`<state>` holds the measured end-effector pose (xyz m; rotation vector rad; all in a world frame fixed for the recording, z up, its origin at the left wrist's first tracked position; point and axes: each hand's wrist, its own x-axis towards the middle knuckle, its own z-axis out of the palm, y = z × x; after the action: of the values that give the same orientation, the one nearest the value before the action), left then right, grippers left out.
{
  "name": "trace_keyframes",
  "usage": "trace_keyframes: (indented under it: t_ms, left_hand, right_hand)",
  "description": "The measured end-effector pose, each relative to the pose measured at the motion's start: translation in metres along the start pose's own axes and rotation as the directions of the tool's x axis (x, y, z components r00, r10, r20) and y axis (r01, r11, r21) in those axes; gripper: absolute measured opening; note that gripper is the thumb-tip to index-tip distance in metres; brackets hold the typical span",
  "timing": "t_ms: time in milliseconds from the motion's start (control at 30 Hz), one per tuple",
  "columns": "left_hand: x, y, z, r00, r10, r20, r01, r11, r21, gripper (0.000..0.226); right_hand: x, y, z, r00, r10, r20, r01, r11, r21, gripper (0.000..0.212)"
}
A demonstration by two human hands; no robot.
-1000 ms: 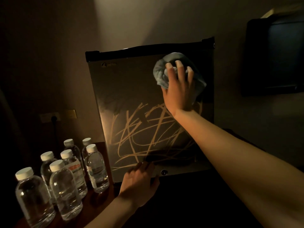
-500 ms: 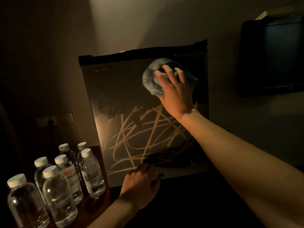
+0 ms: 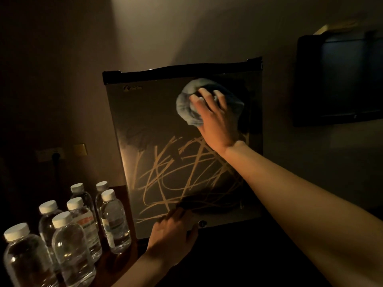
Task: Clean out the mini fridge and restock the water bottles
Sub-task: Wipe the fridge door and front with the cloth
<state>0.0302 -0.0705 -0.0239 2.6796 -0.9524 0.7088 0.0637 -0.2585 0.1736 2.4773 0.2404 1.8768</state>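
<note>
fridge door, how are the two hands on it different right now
The right hand is high on the fridge door, pressing a blue cloth flat against it. The left hand is low at the door's bottom edge, bare, fingers curled on it. Both touch the door.

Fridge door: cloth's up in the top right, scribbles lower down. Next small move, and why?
Probably sweep the cloth down and left into the scribbles. The right hand presses it on the fridge door above the marks, which look untouched, while the left hand rests at the door's lower edge.
</note>
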Motion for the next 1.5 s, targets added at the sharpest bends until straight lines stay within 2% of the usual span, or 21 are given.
trace_keyframes:
  t_ms: [67,200,300,467,633,767,833,933,1033,1133,1233,1333,1400,1500]
  left_hand:
    - [0.001,0.0,0.003,1.0,-0.022,-0.009,0.022,1.0,-0.008,0.031]
    - [0.002,0.003,0.008,0.999,-0.035,0.028,0.036,0.999,-0.023,0.035]
    - [0.005,0.01,0.006,0.999,-0.028,0.027,0.028,1.0,-0.013,0.035]
    - [0.007,0.016,0.013,0.998,-0.037,0.059,0.039,0.999,-0.028,0.037]
    - [0.006,0.025,0.02,0.994,-0.037,0.103,0.037,0.999,0.005,0.039]
    - [0.008,0.03,0.023,0.993,-0.038,0.115,0.038,0.999,0.003,0.037]
    - [0.011,0.034,0.024,0.992,-0.027,0.124,0.029,0.999,-0.014,0.038]
    - [0.013,0.04,0.024,0.991,0.0,0.137,0.001,1.0,-0.012,0.041]
    - [0.013,0.04,0.021,0.991,0.009,0.134,-0.006,1.0,-0.019,0.04]
    - [0.008,0.036,0.02,0.992,-0.014,0.124,0.015,1.0,-0.009,0.038]
    - [0.001,0.03,0.02,0.993,-0.022,0.113,0.021,1.0,0.01,0.044]
    - [-0.002,0.022,0.018,0.992,-0.036,0.118,0.037,0.999,-0.006,0.043]
    - [-0.001,0.019,0.016,0.992,-0.045,0.119,0.047,0.999,-0.014,0.043]
    - [0.001,0.021,0.014,0.99,-0.05,0.133,0.053,0.998,-0.018,0.042]
  right_hand:
    - [0.001,0.011,-0.003,1.0,-0.002,0.01,0.002,1.0,-0.014,0.07]
    - [-0.007,0.039,-0.01,0.984,0.172,-0.045,-0.173,0.985,-0.021,0.067]
    - [-0.019,0.057,-0.01,0.975,0.217,-0.045,-0.218,0.975,-0.038,0.07]
    - [-0.041,0.044,-0.006,0.953,0.302,0.007,-0.302,0.952,-0.041,0.075]
    - [-0.072,0.033,0.005,0.996,0.087,0.024,-0.087,0.996,0.0,0.072]
    - [-0.07,0.051,0.001,0.999,-0.042,0.035,0.041,0.999,0.015,0.064]
    - [-0.06,0.063,-0.008,0.999,0.054,0.007,-0.054,0.998,0.023,0.057]
    - [-0.052,0.078,-0.016,0.938,0.34,0.065,-0.343,0.939,0.034,0.065]
    - [-0.053,0.074,-0.019,0.911,0.41,0.05,-0.412,0.911,0.038,0.068]
    - [-0.057,0.054,-0.013,0.931,0.363,0.036,-0.364,0.931,0.028,0.071]
    - [-0.06,0.034,-0.003,0.989,0.14,0.048,-0.142,0.989,0.03,0.07]
    - [-0.049,0.033,-0.002,0.996,-0.072,0.043,0.07,0.996,0.052,0.058]
    - [-0.035,0.046,-0.007,0.997,-0.058,0.048,0.056,0.998,0.032,0.056]
    - [-0.008,0.067,-0.02,0.979,0.202,0.021,-0.203,0.979,0.025,0.06]
